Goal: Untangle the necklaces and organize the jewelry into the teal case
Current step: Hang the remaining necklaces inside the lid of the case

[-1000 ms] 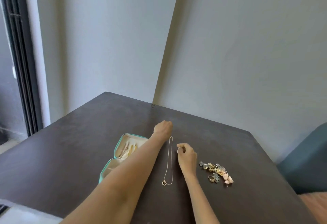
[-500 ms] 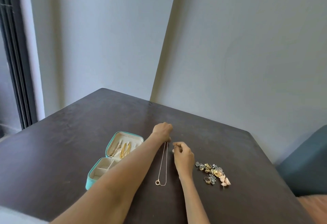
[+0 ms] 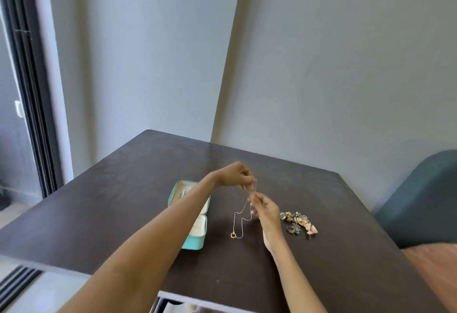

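A thin gold necklace [image 3: 241,216] with a small ring pendant hangs between my two hands, its lower end and pendant resting on the dark table [image 3: 123,189]. My left hand [image 3: 236,174] pinches the top of the chain above the table. My right hand [image 3: 265,207] pinches the chain just below it. The open teal case [image 3: 195,238] lies to the left, partly hidden by my left forearm, with some gold pieces visible in its lid. A pile of loose rings and earrings [image 3: 299,222] sits to the right of my right hand.
The table stands in a corner of grey walls. A dark blue chair [image 3: 420,201] is at the right edge. A dark window frame [image 3: 29,90] runs down the left.
Both hands lifted the upper end of the necklace off the table; earlier it lay stretched flat. The right hand now pinches the chain. The view has shifted.
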The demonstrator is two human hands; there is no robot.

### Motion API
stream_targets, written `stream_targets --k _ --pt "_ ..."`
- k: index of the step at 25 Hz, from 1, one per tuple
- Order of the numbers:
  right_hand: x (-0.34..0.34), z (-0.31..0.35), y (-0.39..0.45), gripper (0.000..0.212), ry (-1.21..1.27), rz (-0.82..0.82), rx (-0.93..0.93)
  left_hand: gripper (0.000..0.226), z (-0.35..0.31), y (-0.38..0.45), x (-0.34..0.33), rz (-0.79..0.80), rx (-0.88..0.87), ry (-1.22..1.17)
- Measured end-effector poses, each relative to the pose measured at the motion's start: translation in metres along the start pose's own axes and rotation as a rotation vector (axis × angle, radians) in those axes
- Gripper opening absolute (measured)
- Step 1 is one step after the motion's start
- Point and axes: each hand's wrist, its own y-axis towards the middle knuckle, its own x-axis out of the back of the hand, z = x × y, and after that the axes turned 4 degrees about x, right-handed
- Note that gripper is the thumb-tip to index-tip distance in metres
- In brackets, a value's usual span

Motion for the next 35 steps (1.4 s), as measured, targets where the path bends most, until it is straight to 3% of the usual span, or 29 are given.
stream_targets --k 6,9,11,14,16,21,25,28,32,35 --pt "0.002 0.036 -0.026 0.013 0.225 -0.04 -0.023 0.02 -0.018 -0.051 0.008 -0.007 0.043 -0.485" --pt "-0.005 0.07 -0.026 0.016 0.406 -0.013 -0.003 0.014 -0.022 -0.072 0.013 0.048 0.105 -0.488" --pt "-0.009 0.088 -0.024 0.015 0.457 0.01 0.014 0.025 -0.021 -0.081 0.017 0.062 0.158 -0.434" --pt "-0.016 0.109 -0.021 0.013 0.414 0.021 0.008 0.044 -0.022 -0.094 0.022 0.178 0.181 -0.328" --pt "-0.021 0.111 -0.021 0.015 0.339 -0.006 -0.032 0.041 -0.021 -0.1 0.026 0.221 0.129 -0.453" --pt "-0.025 0.081 -0.036 0.019 0.022 0.063 -0.165 0.032 -0.027 -0.102 0.037 0.048 -0.016 -1.106" --pt "-0.025 0.059 -0.048 0.02 -0.058 0.084 -0.213 0.032 -0.02 -0.097 0.039 -0.206 -0.025 -1.307" --pt "-0.028 0.06 -0.047 0.023 -0.221 0.153 -0.103 0.032 -0.013 -0.093 0.033 -0.279 -0.028 -1.189" --pt "-0.039 0.092 -0.033 0.02 -0.785 0.25 0.251 0.031 -0.016 -0.09 0.018 -0.269 0.029 -0.807" --pt "-0.043 0.114 -0.019 0.019 -0.91 0.21 0.34 0.031 -0.023 -0.091 0.012 -0.212 0.09 -0.691"
